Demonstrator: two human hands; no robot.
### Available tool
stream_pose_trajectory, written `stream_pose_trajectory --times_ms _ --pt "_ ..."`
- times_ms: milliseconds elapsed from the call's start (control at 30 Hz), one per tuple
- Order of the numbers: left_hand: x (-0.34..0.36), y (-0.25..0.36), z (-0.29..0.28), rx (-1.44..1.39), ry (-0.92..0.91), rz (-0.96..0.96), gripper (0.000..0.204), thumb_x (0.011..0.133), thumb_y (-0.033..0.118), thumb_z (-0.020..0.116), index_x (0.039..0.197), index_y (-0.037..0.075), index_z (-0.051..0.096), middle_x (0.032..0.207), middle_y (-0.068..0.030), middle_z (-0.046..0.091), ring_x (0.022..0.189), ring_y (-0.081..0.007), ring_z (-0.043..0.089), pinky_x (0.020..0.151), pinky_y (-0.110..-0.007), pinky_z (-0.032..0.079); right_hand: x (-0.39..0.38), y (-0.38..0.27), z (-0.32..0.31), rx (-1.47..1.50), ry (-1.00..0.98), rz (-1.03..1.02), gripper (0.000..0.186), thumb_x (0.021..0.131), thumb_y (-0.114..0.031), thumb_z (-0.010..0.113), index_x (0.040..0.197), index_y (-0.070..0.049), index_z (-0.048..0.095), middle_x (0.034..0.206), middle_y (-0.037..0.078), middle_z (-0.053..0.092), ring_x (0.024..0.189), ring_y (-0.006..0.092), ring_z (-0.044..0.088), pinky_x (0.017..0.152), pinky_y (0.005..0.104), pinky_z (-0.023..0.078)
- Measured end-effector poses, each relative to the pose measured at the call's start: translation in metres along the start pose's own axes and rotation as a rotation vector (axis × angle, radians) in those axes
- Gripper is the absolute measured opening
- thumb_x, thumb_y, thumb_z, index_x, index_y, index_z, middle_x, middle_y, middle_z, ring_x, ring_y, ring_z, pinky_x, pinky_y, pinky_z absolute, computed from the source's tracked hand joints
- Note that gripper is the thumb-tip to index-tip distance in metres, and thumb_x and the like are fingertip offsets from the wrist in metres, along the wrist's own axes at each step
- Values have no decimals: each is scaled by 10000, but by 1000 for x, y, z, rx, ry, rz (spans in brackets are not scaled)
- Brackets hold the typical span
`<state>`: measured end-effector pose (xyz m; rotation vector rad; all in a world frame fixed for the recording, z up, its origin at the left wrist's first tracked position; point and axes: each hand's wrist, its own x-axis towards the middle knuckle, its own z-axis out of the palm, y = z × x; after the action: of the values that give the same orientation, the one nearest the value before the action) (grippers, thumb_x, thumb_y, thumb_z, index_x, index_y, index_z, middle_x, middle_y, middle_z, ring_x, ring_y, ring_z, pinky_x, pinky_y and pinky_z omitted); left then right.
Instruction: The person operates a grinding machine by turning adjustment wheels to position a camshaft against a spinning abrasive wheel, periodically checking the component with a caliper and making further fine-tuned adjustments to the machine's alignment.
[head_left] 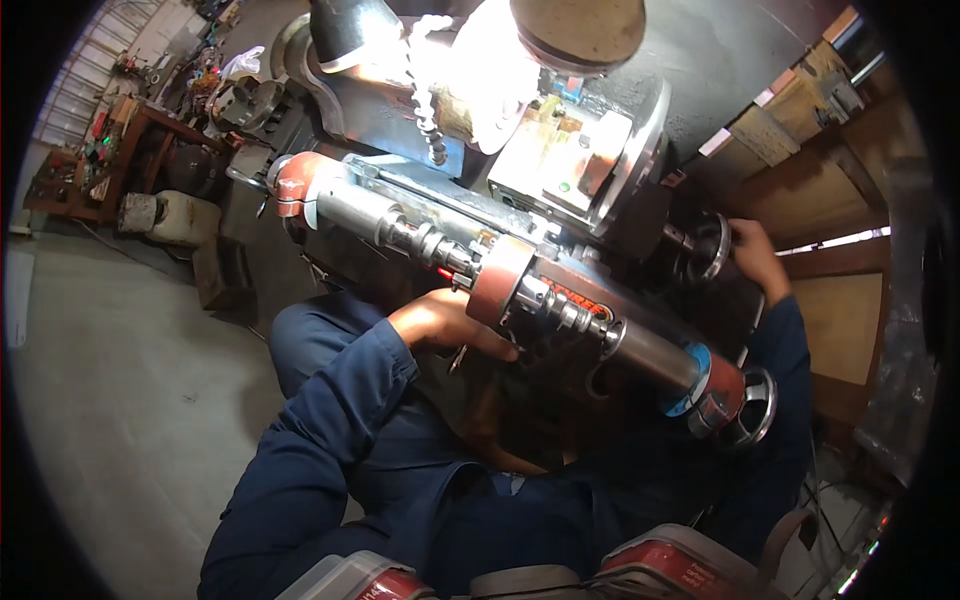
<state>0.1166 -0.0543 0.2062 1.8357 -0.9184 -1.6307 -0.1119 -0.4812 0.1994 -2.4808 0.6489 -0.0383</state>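
Note:
A long steel spindle assembly with red clamps runs diagonally across a machine. My left hand reaches in under its middle red collar. One digit stretches rightward below the collar; the other fingers are hidden, so their grip cannot be told. At the right, my right hand is closed on the rim of a handwheel, its fingers partly behind it. A brightly lit block sits beyond the spindle, beside a round metal disc.
A black lamp and a segmented coolant hose hang over the machine. Another handwheel projects near my right forearm. Wooden panels stand at the right; a cluttered bench is at the far left.

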Motion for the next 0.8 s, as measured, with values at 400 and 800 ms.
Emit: stream_pose_trajectory --times_ms 400,800 --pt "-3 0 -3 80 -48 -174 501 750 459 829 1130 148 726 1003 -9 703 918 -121 623 759 -288 487 10 30 14 -74 -123 -140 211 902 -171 627 987 4 709 861 181 712 864 260 678 780 373 523" --pt "-13 14 -6 111 -39 -207 505 737 467 834 1122 157 731 1009 -15 701 881 -112 619 708 -285 488 15 65 33 -138 -263 -1 222 867 -135 657 1051 -35 729 1141 224 679 1006 368 651 944 405 493"
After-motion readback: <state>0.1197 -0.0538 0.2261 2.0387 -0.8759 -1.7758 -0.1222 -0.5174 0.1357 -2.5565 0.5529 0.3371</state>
